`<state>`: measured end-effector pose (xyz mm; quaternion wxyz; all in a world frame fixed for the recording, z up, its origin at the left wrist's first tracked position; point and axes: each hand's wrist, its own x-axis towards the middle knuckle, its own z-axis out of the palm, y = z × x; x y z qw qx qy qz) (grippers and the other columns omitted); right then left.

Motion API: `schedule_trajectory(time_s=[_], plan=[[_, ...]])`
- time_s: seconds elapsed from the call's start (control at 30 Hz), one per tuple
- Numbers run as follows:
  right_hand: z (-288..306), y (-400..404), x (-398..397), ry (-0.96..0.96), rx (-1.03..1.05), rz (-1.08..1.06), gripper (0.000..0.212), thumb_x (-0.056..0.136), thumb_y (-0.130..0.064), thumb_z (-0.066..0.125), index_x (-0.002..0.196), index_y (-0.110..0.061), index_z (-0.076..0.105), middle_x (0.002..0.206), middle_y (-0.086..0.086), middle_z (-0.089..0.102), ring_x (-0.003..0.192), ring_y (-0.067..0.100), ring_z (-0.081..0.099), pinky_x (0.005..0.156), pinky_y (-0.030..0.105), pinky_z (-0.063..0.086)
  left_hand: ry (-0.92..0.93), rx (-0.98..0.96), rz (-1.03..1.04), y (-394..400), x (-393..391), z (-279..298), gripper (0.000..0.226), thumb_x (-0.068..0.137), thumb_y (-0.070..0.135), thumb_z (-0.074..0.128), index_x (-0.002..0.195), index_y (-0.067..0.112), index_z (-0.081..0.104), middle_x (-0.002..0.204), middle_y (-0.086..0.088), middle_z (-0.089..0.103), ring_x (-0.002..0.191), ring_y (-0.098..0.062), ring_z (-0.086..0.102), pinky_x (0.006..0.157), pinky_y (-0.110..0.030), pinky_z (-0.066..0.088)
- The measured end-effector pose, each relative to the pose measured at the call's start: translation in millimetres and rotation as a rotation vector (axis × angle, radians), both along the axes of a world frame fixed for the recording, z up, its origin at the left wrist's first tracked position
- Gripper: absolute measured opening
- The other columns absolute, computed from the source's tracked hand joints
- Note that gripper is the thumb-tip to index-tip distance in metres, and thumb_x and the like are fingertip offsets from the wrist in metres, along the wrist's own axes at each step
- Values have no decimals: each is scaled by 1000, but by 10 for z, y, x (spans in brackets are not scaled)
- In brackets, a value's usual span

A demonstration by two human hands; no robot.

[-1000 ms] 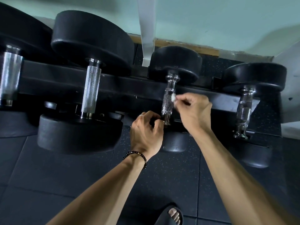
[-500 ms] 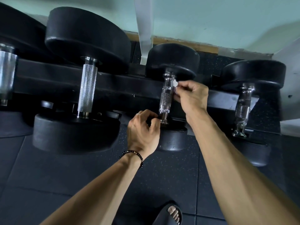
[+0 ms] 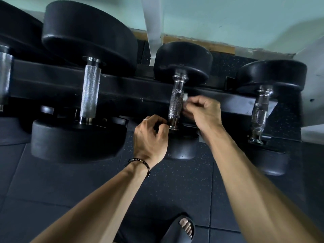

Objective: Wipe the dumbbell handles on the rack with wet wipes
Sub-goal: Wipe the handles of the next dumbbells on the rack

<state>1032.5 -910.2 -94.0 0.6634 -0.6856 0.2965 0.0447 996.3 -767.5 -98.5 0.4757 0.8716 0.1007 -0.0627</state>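
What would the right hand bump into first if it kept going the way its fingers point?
Most likely the dumbbell handle: the right hand pinches a white wipe right against it, fingers pointing left.

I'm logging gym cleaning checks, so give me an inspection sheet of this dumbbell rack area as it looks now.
Surface: black rack over dark speckled floor mats.
Job's things: white wipe against the knurled handle of the small middle dumbbell.
Clutter: nothing seen.
Hands: right hand pinches the wipe; left hand curled at the handle's lower end, grip unclear.
Cables: nothing seen.
Surroundings: green wall, larger dumbbell left, sandalled foot below.
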Motion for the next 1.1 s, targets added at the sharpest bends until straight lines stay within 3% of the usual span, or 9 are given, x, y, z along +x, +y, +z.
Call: schedule_trajectory(time_s=[0.1, 0.23, 0.4, 0.57, 0.7, 0.77, 0.9, 1.1], plan=[[56, -74, 52, -13, -16, 49, 18, 84, 6, 71, 87, -11, 75, 90, 6, 76, 81, 13, 74, 73, 24, 60, -4, -3, 3, 0, 6, -11, 33, 71, 27, 39, 77, 18, 71, 75, 11, 61, 71, -10, 55, 60, -15, 34], [61, -10, 308, -97, -37, -57, 29, 85, 6, 68, 76, -20, 73, 80, -2, 74, 75, 10, 73, 71, 28, 61, 2, -1, 0, 1, 7, -17, 33, 71, 27, 39, 76, 19, 70, 72, 11, 59, 69, -11, 54, 59, -20, 34], [-2, -81, -212, 54, -253, 261, 25, 81, 1, 75, 77, -24, 73, 81, -2, 75, 66, 0, 65, 71, 17, 55, 6, 9, -2, 11, 2, 6, 35, 72, 27, 39, 80, 19, 72, 78, 8, 64, 75, -13, 57, 65, -25, 37], [11, -56, -42, -33, -199, 104, 23, 80, -2, 77, 75, -23, 72, 72, -8, 74, 69, 5, 72, 62, 14, 54, 8, 9, -3, 6, 4, 10, 34, 72, 27, 40, 79, 19, 71, 76, 8, 63, 73, -14, 56, 62, -25, 36], [-57, -58, -199, 73, -345, 281, 17, 80, -8, 78, 73, -23, 72, 76, -6, 74, 67, 2, 64, 66, 15, 50, 2, 6, 0, 9, 6, 14, 35, 72, 28, 40, 80, 18, 72, 77, 6, 65, 74, -15, 57, 63, -25, 37], [4, -106, -171, 106, -317, 342, 19, 78, -2, 77, 72, -20, 74, 72, -4, 73, 62, 0, 63, 63, 14, 50, 2, 2, 4, 8, 5, 15, 35, 71, 28, 40, 80, 17, 73, 78, 6, 65, 74, -16, 57, 64, -26, 38], [116, -120, -4, 100, -111, 192, 6, 77, -4, 79, 72, -7, 75, 79, 10, 75, 78, 19, 74, 73, 28, 60, 0, -6, 8, 10, 2, 7, 35, 71, 27, 40, 80, 17, 72, 76, 6, 64, 71, -14, 56, 62, -25, 36], [93, -122, -213, 152, -260, 400, 15, 74, -2, 82, 78, -14, 74, 77, 0, 75, 67, 2, 66, 69, 16, 54, -8, 1, 1, 6, 3, 15, 36, 72, 27, 40, 81, 17, 73, 78, 8, 64, 74, -12, 57, 65, -24, 38]])
